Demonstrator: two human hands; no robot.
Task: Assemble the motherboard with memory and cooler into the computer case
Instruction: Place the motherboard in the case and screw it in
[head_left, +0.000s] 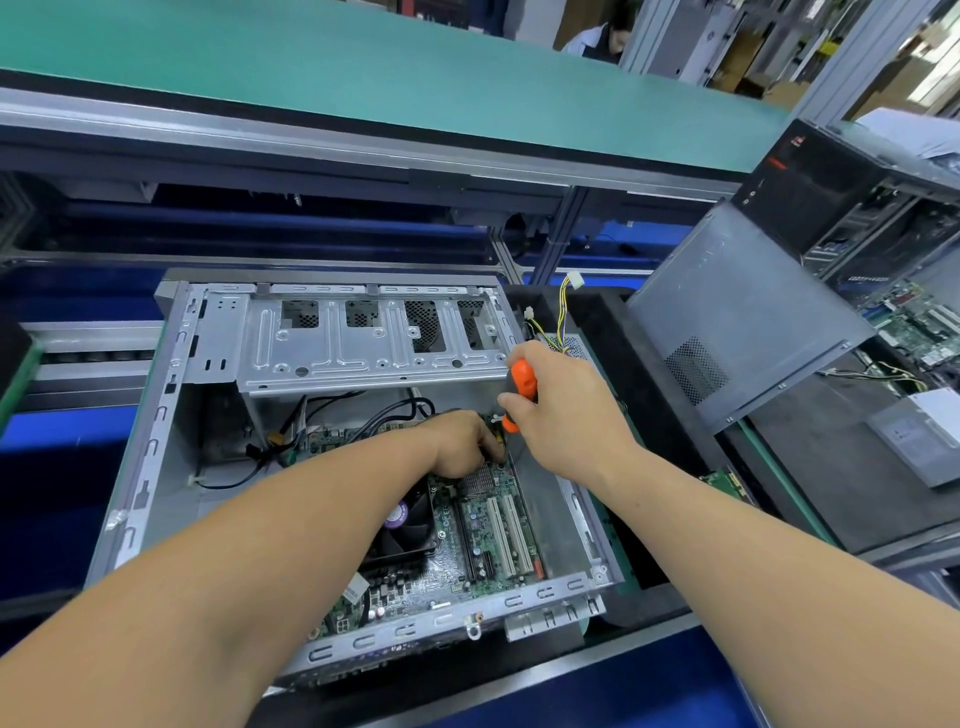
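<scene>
Both hands in case (171, 395): R hand (566, 410) grips screwdriver (521, 387), L hand (460, 441) on motherboard (483, 525).

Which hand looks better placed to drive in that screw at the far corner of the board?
Probably the right hand: it grips the orange screwdriver, pointed down at the motherboard. The left hand is down at the tip, seemingly steadying it.

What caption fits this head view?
Right hand grips an orange screwdriver while left hand steadies its tip over the motherboard inside the open case.
</scene>
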